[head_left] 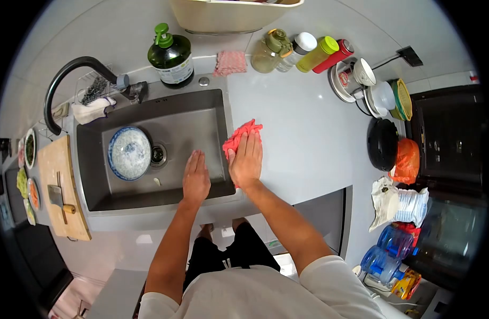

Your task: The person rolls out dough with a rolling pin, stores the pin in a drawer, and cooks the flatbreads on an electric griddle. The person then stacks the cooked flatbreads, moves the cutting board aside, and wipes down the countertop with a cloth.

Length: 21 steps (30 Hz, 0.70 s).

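My right hand (pixel 245 162) holds a crumpled red cloth (pixel 249 129) down against the grey counter (pixel 292 143), just right of the sink. Its fingers lie over the cloth and hide part of it. Over the right part of the sink (pixel 207 111) hovers my left hand (pixel 195 178), open and empty, fingers straight and side by side. In the sink, a blue-rimmed bowl (pixel 129 153) sits left of the drain (pixel 158 155). A small pale scrap (pixel 157 182) lies below the drain.
A black faucet (pixel 77 63) arches over the sink's left side. Left stands a cutting board (pixel 64 196) with a spatula (pixel 57 195). Behind are a green pump bottle (pixel 170 56), a folded pink cloth (pixel 230 63) and several drink bottles (pixel 319 53). Bowls (pixel 364 72) and a black pan (pixel 382 144) stand right.
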Tool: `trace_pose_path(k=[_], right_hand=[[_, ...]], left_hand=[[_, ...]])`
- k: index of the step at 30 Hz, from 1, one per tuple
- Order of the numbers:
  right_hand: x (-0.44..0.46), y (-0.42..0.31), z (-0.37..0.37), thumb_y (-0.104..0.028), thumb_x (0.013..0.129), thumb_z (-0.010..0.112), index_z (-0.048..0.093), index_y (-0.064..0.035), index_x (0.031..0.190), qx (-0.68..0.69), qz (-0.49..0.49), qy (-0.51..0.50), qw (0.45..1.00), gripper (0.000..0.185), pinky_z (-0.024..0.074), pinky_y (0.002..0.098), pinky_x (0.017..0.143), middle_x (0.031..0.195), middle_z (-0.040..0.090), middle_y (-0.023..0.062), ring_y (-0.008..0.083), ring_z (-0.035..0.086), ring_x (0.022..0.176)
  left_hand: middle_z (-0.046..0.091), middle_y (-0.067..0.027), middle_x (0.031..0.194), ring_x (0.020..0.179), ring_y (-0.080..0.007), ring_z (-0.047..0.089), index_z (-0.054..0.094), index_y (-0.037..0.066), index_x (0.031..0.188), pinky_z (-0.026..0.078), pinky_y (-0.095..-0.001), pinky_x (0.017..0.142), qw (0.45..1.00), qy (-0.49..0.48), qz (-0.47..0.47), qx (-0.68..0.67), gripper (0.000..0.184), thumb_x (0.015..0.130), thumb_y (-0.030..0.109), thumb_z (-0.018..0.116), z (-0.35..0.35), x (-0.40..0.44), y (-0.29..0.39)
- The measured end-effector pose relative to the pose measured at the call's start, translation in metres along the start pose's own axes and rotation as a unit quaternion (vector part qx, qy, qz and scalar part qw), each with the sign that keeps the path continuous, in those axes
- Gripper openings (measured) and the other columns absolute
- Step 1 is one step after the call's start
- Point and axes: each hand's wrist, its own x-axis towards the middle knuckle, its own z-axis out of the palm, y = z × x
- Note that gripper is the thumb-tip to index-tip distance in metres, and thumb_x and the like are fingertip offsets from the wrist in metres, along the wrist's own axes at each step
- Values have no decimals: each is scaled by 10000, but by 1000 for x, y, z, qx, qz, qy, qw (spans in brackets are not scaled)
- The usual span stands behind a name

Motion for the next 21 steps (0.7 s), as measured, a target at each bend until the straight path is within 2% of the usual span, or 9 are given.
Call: trace_pose_path(k=[4, 7, 10, 13, 16, 19, 21], right_hand=[[51, 7, 5, -283, 1022, 597, 349, 101, 1545, 8, -65, 10, 998, 695, 225, 551, 1256, 1633, 304, 307, 459, 264, 1533], [105, 14, 19, -346, 1036, 544, 387, 62, 1547, -10, -111, 1, 994, 673, 227, 526, 1260, 1641, 331, 267, 415, 267, 1547], [169, 25, 27, -351, 1038, 541, 442, 21, 1529, -2, -218, 14, 976, 624, 260, 493, 1251, 1623, 384, 230, 377, 317, 1532], [206, 40, 22, -338, 1039, 542, 485, -18, 1512, -6, -328, -20, 944, 574, 284, 465, 1247, 1600, 440, 183, 350, 365, 1511], [189, 49, 8, -245, 1008, 600, 533, -9, 1467, 20, -382, -41, 923, 521, 299, 457, 1251, 1575, 477, 177, 351, 394, 1493], [131, 62, -3, -275, 1005, 603, 519, -41, 1498, -15, -436, -63, 897, 552, 260, 448, 1280, 1603, 458, 136, 321, 357, 1523], [74, 65, -12, -250, 987, 629, 528, -40, 1491, -3, -411, -74, 909, 555, 258, 446, 1285, 1608, 451, 136, 315, 354, 1527]], left_hand=[[536, -230, 1497, 1441, -402, 458, 535, -77, 1419, 368, -473, 1223, 1000, 21, -7, 3, 445, 990, 42, 545, 6, 20, -3], [544, -230, 1488, 1424, -415, 474, 542, -72, 1410, 391, -484, 1205, 999, 46, -12, 8, 439, 982, 27, 548, 9, 19, -3], [546, -228, 1484, 1406, -421, 493, 550, -59, 1404, 409, -491, 1189, 999, 44, -24, 19, 435, 975, 12, 552, 10, 13, -4], [543, -224, 1489, 1402, -419, 499, 552, -44, 1412, 413, -492, 1184, 998, 29, -49, 13, 444, 971, 7, 561, 1, -7, 6], [543, -222, 1490, 1415, -410, 488, 548, -42, 1421, 409, -488, 1187, 998, 34, -35, 34, 451, 974, 13, 566, -11, -30, 8], [545, -218, 1491, 1431, -395, 475, 547, -48, 1422, 399, -478, 1195, 999, 33, -23, 34, 446, 982, 22, 560, -22, -48, 6], [547, -214, 1493, 1436, -384, 472, 549, -53, 1418, 391, -472, 1201, 999, 31, -4, 37, 438, 988, 28, 553, -24, -60, 3]])
